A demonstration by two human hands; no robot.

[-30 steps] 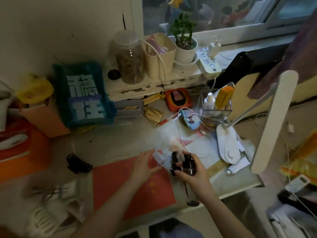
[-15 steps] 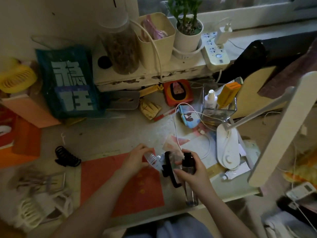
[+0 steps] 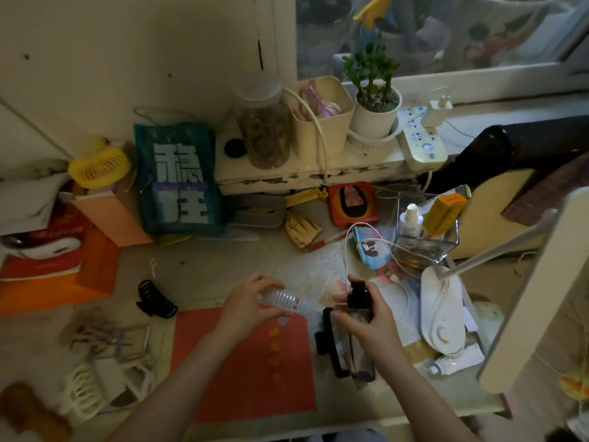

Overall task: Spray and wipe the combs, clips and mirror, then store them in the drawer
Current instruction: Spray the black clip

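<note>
My right hand (image 3: 371, 317) grips the spray bottle (image 3: 360, 333), fingers curled round its clear body, the black nozzle poking up above my thumb. A black clip (image 3: 330, 344) sits pressed against the bottle's left side, down by my fingers. My left hand (image 3: 247, 306) pinches a clear ribbed comb (image 3: 291, 302), its free end pointing at the bottle, just beside it. All this hovers over the red mat (image 3: 251, 378) on the tabletop (image 3: 204, 269). Left of the mat lies a black claw clip (image 3: 156, 299); further left and nearer me, a white claw clip (image 3: 83, 390) and a blurry metal piece (image 3: 118, 342).
</note>
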